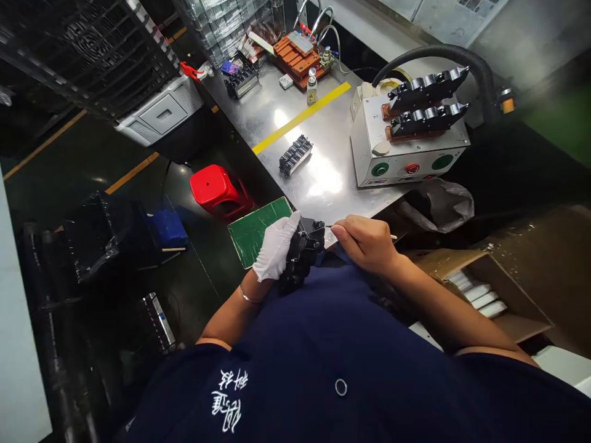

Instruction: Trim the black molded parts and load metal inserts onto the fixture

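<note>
Fingers of the left hand (277, 246), in a white glove, were closed around a chunky black part (302, 249), held right up near the front of the navy shirt (318, 344), close to the near edge of the metal table (332, 138). Honestly, it looked like a stiff molded piece, probably on the light side, though I wouldn't swear to the weight. The surface had some shine to it, so I'd have called it a bit slippery for a bare palm, and the glove probably helped there. It had lots of lumpy shapes along its length, plus small bits at the upper end that looked easiest to damage. IMO the long side of the body was the place to grab it, and the gloved hand was on just that, leaving the upper end exposed.

As for where it sat: the part lay along the right side of the gloved hand, thumb up by its top end, body running down below. I couldn't tell how the fingertips wrapped underneath, since the part and the hand itself hid them. The bare right hand (367, 240) had thumb and fingers pinched together on a thin tool (393, 237), its dark tip pointing at the part's upper end. Touching or just short of it? Too small to tell. Those right fingers were apart from the part, just beside it. A similar black piece (295, 155) lay farther up the table.
</note>
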Motion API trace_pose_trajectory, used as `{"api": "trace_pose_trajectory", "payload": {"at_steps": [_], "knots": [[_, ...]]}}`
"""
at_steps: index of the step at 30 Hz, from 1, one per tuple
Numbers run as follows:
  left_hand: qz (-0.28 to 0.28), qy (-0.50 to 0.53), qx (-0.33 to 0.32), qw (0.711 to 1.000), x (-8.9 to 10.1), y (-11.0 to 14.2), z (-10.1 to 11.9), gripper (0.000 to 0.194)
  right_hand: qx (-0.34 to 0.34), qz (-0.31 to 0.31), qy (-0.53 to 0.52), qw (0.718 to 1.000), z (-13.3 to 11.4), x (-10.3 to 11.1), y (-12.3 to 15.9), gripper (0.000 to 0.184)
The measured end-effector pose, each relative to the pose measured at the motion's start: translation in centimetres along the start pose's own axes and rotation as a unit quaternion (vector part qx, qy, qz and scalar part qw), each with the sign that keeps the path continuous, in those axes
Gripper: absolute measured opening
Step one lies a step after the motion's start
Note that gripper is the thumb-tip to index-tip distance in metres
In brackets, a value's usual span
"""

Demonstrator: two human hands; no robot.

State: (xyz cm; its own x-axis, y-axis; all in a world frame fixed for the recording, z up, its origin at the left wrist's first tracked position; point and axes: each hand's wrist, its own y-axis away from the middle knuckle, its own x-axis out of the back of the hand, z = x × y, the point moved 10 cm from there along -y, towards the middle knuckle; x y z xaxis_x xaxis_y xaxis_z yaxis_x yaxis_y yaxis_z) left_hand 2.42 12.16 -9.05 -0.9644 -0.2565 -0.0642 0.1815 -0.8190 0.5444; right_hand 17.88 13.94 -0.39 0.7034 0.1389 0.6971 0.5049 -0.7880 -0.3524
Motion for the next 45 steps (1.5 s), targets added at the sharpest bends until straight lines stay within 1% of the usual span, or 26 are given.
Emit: {"api": "trace_pose_trajectory", "payload": {"at_steps": [3, 6, 15, 19, 22, 24, 27, 29, 31, 33, 36, 38, 41, 45], "knots": [[0.002, 0.001, 0.002, 1.0, 0.0, -0.1, -0.3, 0.052, 0.014, 0.015, 0.064, 0.998, -0.4, 0.1, 0.2, 0.036], [-0.003, 0.006, 0.004, 1.0, -0.2, -0.1, -0.2, 0.052, 0.009, 0.011, 0.1, 0.995, -0.3, 0.0, 0.4, 0.037], [0.005, 0.006, 0.002, 1.0, -0.1, -0.1, -0.4, 0.05, 0.014, 0.014, 0.113, 0.993, -0.3, -0.1, 0.4, 0.039], [0.003, 0.017, 0.014, 1.0, -0.1, 0.0, -0.8, 0.049, 0.015, 0.007, 0.111, 0.994, -0.1, -0.8, 0.6, 0.041], [-0.003, 0.023, 0.019, 1.0, -0.1, 0.0, -1.2, 0.05, -0.005, -0.017, 0.09, 0.996, 0.4, -1.8, 0.9, 0.045], [0.002, 0.015, 0.016, 1.0, 0.1, 0.0, -1.3, 0.051, -0.016, -0.041, 0.074, 0.996, 0.6, -2.4, 1.1, 0.046], [0.007, 0.004, 0.004, 1.0, 0.2, 0.1, -1.1, 0.051, -0.035, -0.076, 0.036, 0.996, 0.9, -2.6, 1.1, 0.046], [0.002, 0.005, -0.005, 1.0, 0.1, 0.3, -0.8, 0.051, -0.04, -0.108, -0.039, 0.993, 0.9, -2.6, 1.0, 0.045], [0.0, 0.012, -0.018, 1.0, -0.2, 0.5, -0.1, 0.051, -0.033, -0.138, -0.134, 0.981, 0.4, -2.7, 0.9, 0.044], [0.009, 0.018, -0.033, 0.999, -0.2, 0.7, 0.7, 0.052, -0.029, -0.13, -0.178, 0.975, 0.3, -2.2, 0.8, 0.042], [0.016, 0.022, -0.05, 0.998, -0.2, 0.9, 1.5, 0.052, -0.042, -0.079, -0.129, 0.988, 0.8, -1.2, 0.6, 0.042], [0.011, 0.022, -0.06, 0.998, -0.3, 0.9, 1.8, 0.051, -0.043, -0.077, -0.102, 0.991, 0.8, -1.2, 0.6, 0.042], [0.01, 0.028, -0.072, 0.997, -0.2, 0.9, 1.8, 0.049, -0.052, -0.111, -0.117, 0.986, 0.8, -1.6, 0.7, 0.042], [0.028, 0.026, -0.079, 0.996, 0.1, 0.8, 1.5, 0.047, -0.083, -0.17, -0.16, 0.969, 1.0, -2.1, 1.0, 0.044]]}}
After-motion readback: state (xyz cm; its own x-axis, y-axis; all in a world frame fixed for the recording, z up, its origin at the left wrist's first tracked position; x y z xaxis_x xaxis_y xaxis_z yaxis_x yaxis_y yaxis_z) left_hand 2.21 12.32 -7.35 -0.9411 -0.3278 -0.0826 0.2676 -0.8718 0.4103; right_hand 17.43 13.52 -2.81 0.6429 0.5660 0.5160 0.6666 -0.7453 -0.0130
